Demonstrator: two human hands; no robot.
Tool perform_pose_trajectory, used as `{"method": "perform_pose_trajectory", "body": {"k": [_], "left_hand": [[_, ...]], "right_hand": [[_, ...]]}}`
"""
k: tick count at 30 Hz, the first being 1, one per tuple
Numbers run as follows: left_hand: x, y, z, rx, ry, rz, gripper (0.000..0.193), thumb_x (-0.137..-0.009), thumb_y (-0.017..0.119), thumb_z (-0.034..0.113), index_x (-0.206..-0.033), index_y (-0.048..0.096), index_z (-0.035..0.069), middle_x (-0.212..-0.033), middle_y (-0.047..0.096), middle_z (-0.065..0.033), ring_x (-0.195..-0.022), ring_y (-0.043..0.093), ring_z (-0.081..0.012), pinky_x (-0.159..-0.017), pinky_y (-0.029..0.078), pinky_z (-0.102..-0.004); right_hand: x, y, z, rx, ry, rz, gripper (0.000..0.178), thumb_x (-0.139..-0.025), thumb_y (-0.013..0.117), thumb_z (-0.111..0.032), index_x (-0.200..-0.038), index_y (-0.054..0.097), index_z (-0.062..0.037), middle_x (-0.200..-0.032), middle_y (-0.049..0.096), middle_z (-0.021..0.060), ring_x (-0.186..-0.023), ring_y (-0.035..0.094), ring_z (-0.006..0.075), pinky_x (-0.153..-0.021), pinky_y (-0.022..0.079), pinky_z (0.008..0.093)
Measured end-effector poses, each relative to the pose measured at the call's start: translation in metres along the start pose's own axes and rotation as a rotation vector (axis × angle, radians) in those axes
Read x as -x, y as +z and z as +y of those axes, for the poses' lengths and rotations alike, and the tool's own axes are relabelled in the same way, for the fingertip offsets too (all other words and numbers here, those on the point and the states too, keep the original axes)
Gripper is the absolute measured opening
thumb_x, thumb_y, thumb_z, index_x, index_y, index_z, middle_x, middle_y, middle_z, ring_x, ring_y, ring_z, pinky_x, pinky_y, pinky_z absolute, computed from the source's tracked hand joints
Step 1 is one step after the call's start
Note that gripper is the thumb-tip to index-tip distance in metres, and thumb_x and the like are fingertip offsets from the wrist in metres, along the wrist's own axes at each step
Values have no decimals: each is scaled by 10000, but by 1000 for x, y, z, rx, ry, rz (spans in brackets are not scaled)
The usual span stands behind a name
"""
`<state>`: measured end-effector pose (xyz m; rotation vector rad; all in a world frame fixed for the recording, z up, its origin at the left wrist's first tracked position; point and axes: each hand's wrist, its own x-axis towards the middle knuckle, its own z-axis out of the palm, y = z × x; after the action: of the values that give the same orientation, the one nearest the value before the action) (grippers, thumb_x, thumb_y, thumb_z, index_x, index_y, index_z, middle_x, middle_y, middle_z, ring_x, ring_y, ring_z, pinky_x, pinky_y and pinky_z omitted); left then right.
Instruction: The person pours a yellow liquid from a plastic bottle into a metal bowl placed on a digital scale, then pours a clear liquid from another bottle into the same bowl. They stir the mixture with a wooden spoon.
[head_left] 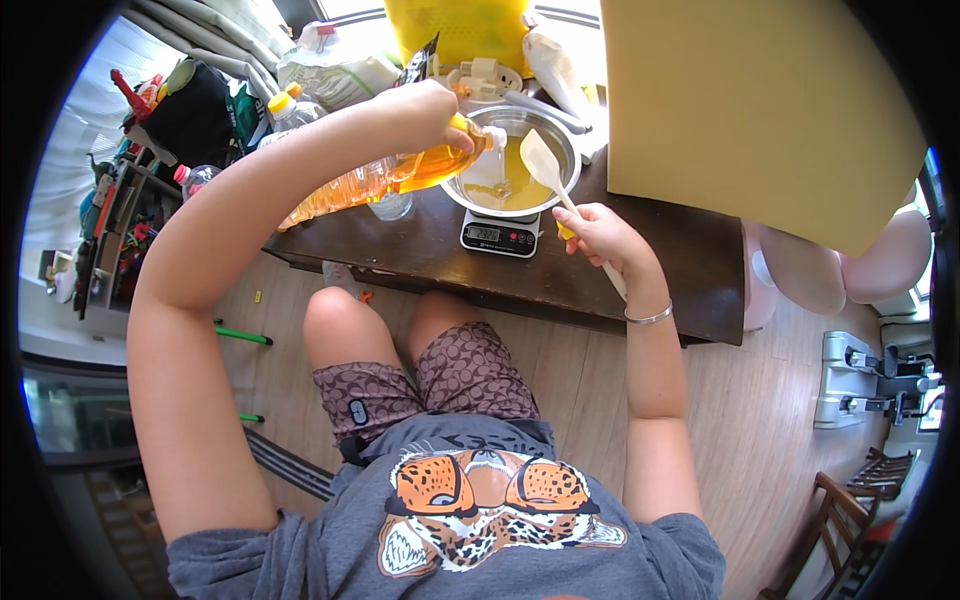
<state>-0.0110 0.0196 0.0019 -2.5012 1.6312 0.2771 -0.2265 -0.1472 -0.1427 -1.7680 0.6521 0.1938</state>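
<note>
- Two hands are engaged: the left hand [432, 112] has its grip wrapped around the bottle of amber liquid [430, 170], near the neck; the right hand [608, 238] has its grip pinching the handle of the white spatula [541, 160].
- Location: tilted bottle, upper centre of the frame, mouth above the metal bowl [480, 207]; a thin stream appears to enter the bowl.
- Overpour risk: excess tilt could deliver too much liquid, quickly.
- Spill risk: leftward drift of the mouth could drop liquid onto the digital scale [500, 234] or the dark wooden surface [680, 260].
- Tipping risk: the bowl overhangs the scale; a knock from bottle or spatula could shift it and disturb the reading.
- Slip risk: oily fingers could loosen either grip.
- Collision risk: a sagging bottle could strike the transparent cup [394, 207] below it.
- Spatula contact with the bowl rim: cannot tell.
</note>
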Motion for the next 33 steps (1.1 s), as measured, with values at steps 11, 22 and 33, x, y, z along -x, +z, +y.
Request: {"method": "perform_pose_trajectory", "body": {"k": [11,22,33], "left_hand": [[-5,4,-3,-23,14,4,608,-795,683,532,-863,668,-72,-797,648,-235,-792,642,-372,-737,504,-437],[-6,3,-3,-12,24,28,612,-796,679,534,-861,666,-75,-785,643,-241,-785,641,-374,-734,498,-433],[-7,-4,0,-4,15,16,613,-793,687,526,-882,663,-80,-825,649,-230,-811,638,-361,-753,491,-426]], "right_hand": [[-1,0,3,10,-2,0,453,-930,562,-494,-809,586,-58,-605,541,15,-418,346,33,-384,292,204],[-4,-5,3,47,21,-32,429,-939,541,-482,-816,600,-75,-616,554,1,-503,455,55,-425,351,222],[-4,-5,2,48,8,-27,440,-931,548,-498,-758,559,-94,-600,542,3,-499,454,58,-422,353,224]]}}
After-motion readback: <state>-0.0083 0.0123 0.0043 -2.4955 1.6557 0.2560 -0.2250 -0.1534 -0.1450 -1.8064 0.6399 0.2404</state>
